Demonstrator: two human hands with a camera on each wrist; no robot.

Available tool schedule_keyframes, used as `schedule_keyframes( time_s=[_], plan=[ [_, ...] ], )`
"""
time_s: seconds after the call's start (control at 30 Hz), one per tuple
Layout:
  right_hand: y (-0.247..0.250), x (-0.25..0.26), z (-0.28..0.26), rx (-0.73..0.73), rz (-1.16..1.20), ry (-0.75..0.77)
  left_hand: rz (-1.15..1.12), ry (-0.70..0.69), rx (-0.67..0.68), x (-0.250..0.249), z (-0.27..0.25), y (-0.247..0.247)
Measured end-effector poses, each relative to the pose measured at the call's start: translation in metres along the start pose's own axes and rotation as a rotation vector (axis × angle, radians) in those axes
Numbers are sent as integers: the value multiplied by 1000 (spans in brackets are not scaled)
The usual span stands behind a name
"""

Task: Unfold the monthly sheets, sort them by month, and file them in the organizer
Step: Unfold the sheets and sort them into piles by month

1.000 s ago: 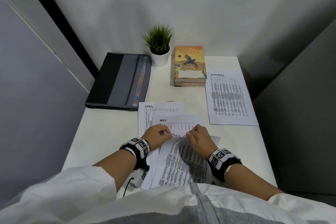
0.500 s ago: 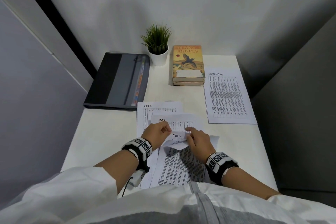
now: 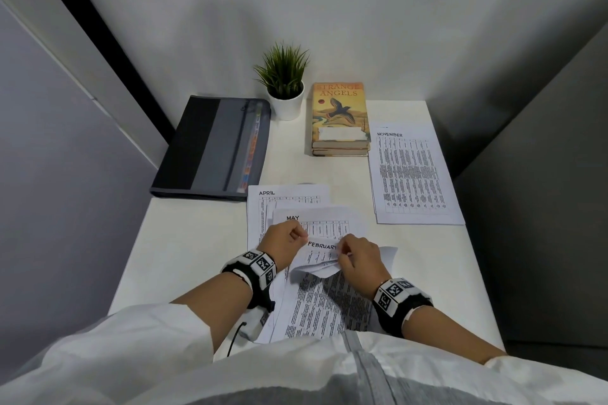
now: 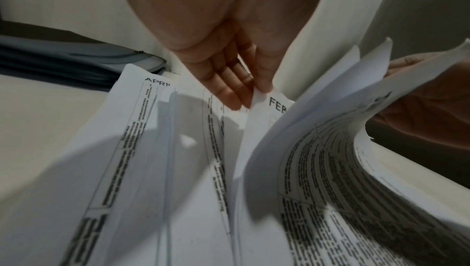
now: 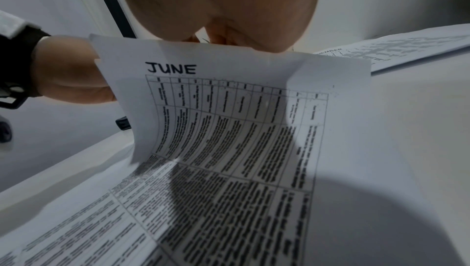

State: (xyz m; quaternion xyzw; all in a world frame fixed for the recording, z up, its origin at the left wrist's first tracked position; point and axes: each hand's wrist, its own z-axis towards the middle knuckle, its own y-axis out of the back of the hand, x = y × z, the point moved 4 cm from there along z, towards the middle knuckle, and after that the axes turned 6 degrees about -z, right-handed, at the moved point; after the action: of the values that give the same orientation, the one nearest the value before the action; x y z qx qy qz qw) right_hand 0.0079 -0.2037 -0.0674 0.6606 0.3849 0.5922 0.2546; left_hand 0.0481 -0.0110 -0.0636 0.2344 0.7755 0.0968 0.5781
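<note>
White desk [image 3: 197, 240] filled the head view, boxed in by grey partition walls. At the far left lay a dark grey organizer [image 3: 210, 148], zipped flat. Just right of it stood one potted plant [image 3: 285, 89], then a stack of two books [image 3: 340, 118]. One NOVEMBER sheet [image 3: 414, 174] lay flat at the far right, well apart from the hands. Near the body, an APRIL sheet [image 3: 263, 207] lay lowest, a MAY sheet [image 3: 322, 220] overlapping it, and a FEBRUARY sheet [image 3: 320, 251] showed between the two hands. The left hand [image 3: 284, 240] pinched the near-left edge of that pile; the right hand [image 3: 357, 261] curled round lifted, curled-over paper [image 3: 316, 271].

From the left wrist, thumb and fingers [image 4: 229, 91] pinched the top corner of the sheet headed FEB, cut off. APRIL's heading [image 4: 156, 82] lay just left of it and the organizer [image 4: 76, 63] beyond. A lifted bundle of sheets [image 4: 343, 93] arched up on the right, hiding most of the other hand.

From the right wrist, a JUNE sheet [image 5: 229, 113] hung bent upward, its top edge held under the right hand [image 5: 223, 8]; the finger grip itself was hidden by the palm. The left hand [image 5: 71, 73] sat behind its left edge. NOVEMBER's sheet [image 5: 406, 49] lay far right.
</note>
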Motion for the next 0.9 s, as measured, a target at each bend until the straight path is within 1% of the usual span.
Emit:
schedule_keyframes(
  time_s=[0.07, 0.13, 0.23, 0.33, 0.37, 0.43, 0.5, 0.57, 0.7, 0.77, 0.83, 0.9],
  plan=[
    [-1, 0, -1, 11, 13, 0, -20, -5, 28, -2, -1, 0],
    [-3, -2, 0, 20, -37, 5, 1, -12, 96, -4, -4, 0],
    [-4, -2, 0, -22, -110, 23, 46, -8, 176, -8, -7, -3],
    [-3, 0, 0, -52, -155, 39, 101, -15, 132, -10, -4, -4],
    [-3, 1, 0, -46, -148, 40, 105, -4, 107, -10, -3, -4],
    [-3, 1, -1, -13, -104, 39, 83, 69, 81, -5, 1, -5],
    [-3, 2, -3, 23, -54, 22, 93, 155, 115, 1, 3, -8],
    [-2, 1, -5, 37, 7, -16, 146, 181, 156, 6, 6, -11],
    [0, -4, -2, 79, 135, -78, 236, 99, 133, 4, 11, -11],
    [4, -6, 0, 102, 194, -111, 232, 76, 116, 3, 11, -8],
    [6, -5, 5, 104, 188, -106, 200, 57, 106, 2, 9, -5],
    [4, -2, 10, 123, 93, -74, 167, 43, 116, 2, 6, -3]
  ],
)
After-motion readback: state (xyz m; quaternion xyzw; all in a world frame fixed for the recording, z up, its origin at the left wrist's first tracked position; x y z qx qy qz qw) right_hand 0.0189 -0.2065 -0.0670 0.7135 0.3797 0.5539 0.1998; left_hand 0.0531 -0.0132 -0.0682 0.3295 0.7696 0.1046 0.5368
